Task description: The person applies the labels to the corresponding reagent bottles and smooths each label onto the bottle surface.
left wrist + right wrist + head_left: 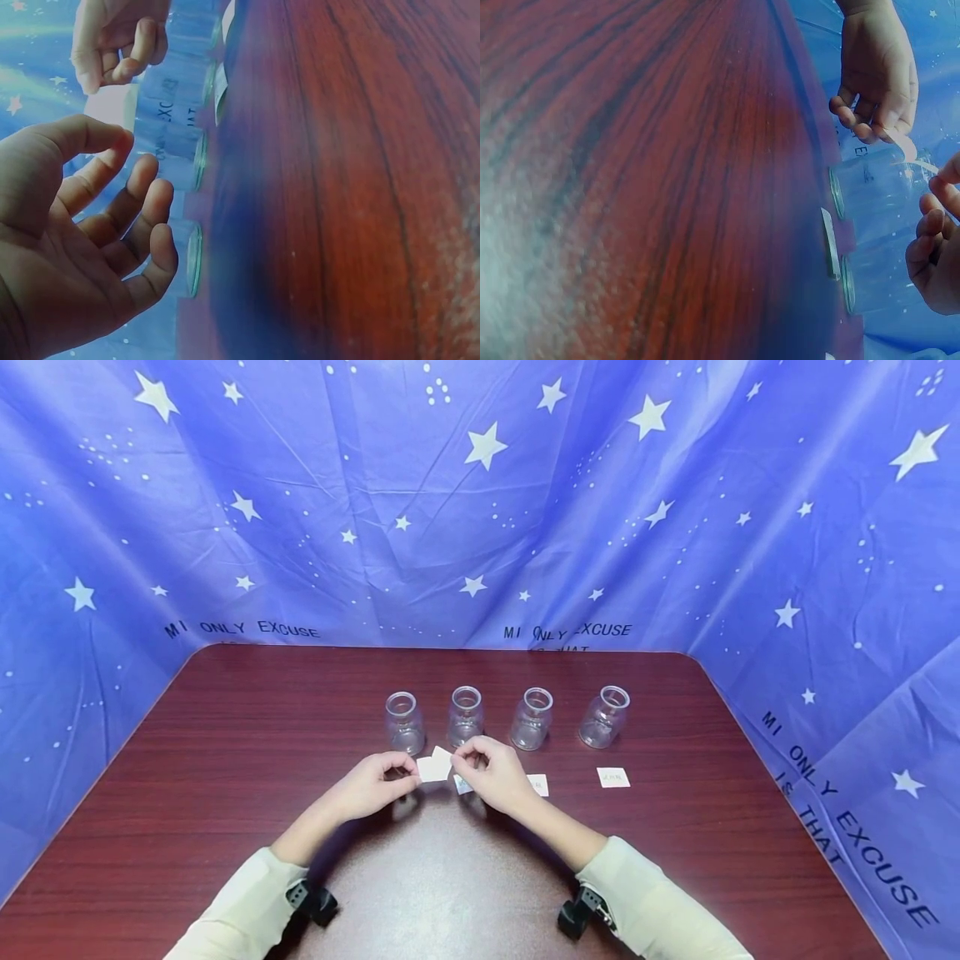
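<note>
My left hand [371,787] pinches a small white paper label [429,770] between thumb and forefinger. My right hand [497,775] pinches a second white flap [442,759] at the label's right side, and the two pieces overlap at an angle. In the right wrist view the paper [904,145] bends into a curl between both hands' fingertips. Both hands are held in front of several clear glass jars, nearest to the leftmost jar [405,727] and the second jar [467,714]. The left hand's other fingers are loosely bent.
Toward the right stand two more open glass jars [532,720] [604,718]. Labels with handwriting lie before the row: one at the far right [613,777], others partly hidden by the right hand [538,785]. A blue starry cloth [480,527] hangs behind the dark red table [225,735].
</note>
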Motion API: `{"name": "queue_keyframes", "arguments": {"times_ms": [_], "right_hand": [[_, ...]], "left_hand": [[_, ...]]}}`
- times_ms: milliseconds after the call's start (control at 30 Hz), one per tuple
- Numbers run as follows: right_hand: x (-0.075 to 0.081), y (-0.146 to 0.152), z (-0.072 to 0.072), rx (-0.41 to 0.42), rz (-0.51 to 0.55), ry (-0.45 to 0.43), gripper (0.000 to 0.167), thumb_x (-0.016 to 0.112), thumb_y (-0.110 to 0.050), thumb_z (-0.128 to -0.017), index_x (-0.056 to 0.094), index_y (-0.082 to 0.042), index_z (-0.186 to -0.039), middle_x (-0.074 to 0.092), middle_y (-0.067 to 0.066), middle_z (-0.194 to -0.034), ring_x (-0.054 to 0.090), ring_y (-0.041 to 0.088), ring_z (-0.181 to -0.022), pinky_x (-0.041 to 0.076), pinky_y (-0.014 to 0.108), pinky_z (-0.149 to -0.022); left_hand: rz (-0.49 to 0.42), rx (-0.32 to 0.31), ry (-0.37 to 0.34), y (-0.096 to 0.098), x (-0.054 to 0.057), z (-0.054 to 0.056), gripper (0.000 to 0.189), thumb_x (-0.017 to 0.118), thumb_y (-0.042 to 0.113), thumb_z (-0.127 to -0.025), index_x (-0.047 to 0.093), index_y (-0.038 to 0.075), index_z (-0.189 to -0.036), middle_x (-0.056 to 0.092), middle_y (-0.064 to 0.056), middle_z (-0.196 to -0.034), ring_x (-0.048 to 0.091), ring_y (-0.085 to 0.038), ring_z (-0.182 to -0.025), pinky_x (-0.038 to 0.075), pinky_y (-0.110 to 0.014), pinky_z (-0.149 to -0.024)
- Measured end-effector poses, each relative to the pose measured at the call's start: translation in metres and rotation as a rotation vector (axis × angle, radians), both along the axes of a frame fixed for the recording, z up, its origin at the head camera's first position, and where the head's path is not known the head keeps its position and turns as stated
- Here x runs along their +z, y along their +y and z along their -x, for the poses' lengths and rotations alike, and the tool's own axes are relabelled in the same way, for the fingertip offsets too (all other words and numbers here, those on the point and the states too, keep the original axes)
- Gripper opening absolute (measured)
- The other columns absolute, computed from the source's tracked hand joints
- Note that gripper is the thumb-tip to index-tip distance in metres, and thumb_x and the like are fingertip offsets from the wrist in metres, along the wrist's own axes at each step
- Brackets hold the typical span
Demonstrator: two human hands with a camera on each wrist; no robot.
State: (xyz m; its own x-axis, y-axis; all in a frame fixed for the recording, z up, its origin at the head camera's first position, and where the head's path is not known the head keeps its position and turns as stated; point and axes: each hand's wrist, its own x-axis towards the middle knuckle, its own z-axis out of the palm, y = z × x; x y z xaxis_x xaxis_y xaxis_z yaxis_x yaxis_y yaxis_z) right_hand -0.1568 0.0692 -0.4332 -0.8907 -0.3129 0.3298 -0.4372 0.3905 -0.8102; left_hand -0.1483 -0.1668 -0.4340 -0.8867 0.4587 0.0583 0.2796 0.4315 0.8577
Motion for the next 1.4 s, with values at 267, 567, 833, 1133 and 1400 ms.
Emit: {"name": "queue_keyframes", "arguments": {"times_ms": [267,567,833,1133,1400], "right_hand": [[0.001,0.005,0.002,-0.027,0.056,-0.049,0.008,0.067,-0.003,-0.092,0.073,-0.001,-0.086,0.060,0.003,-0.074,0.043,0.000,-0.063,0.036,0.016,-0.058],[0.004,0.011,0.005,-0.046,0.081,-0.047,0.008,0.068,-0.003,-0.092,0.072,0.000,-0.086,0.060,0.005,-0.071,0.042,0.000,-0.059,0.033,0.015,-0.056],[0.006,0.019,0.006,-0.095,0.062,-0.044,0.007,0.068,-0.004,-0.090,0.072,-0.001,-0.085,0.059,0.002,-0.070,0.042,0.000,-0.058,0.033,0.016,-0.055],[0.002,0.022,0.006,-0.124,0.069,-0.049,0.006,0.068,-0.002,-0.089,0.072,-0.001,-0.085,0.060,0.004,-0.069,0.042,0.001,-0.058,0.032,0.014,-0.054],[0.000,0.023,0.005,-0.139,0.066,-0.047,0.005,0.069,-0.004,-0.088,0.071,-0.002,-0.085,0.060,0.004,-0.069,0.042,0.001,-0.057,0.032,0.015,-0.054]], "left_hand": [[0.033,0.010,-0.005,-0.001,0.001,-0.001,0.007,0.068,0.009,-0.096,0.067,0.004,-0.091,0.065,0.001,-0.081,0.058,-0.003,-0.073,0.049,-0.021,-0.071],[0.066,-0.005,-0.007,-0.005,-0.001,0.001,0.007,0.067,0.010,-0.095,0.067,0.005,-0.090,0.065,0.000,-0.080,0.058,-0.005,-0.074,0.048,-0.022,-0.071],[0.141,-0.029,-0.025,-0.014,-0.002,0.001,0.008,0.066,0.013,-0.095,0.067,0.007,-0.089,0.061,0.006,-0.077,0.054,-0.003,-0.069,0.046,-0.022,-0.067],[0.207,-0.057,-0.036,-0.024,-0.003,0.000,0.008,0.066,0.009,-0.090,0.066,0.005,-0.083,0.060,0.005,-0.066,0.049,-0.002,-0.060,0.041,-0.021,-0.058],[0.330,0.028,0.006,-0.026,-0.004,0.002,0.010,0.066,0.010,-0.087,0.066,0.010,-0.077,0.059,0.009,-0.061,0.047,-0.004,-0.058,0.040,-0.023,-0.058]]}}
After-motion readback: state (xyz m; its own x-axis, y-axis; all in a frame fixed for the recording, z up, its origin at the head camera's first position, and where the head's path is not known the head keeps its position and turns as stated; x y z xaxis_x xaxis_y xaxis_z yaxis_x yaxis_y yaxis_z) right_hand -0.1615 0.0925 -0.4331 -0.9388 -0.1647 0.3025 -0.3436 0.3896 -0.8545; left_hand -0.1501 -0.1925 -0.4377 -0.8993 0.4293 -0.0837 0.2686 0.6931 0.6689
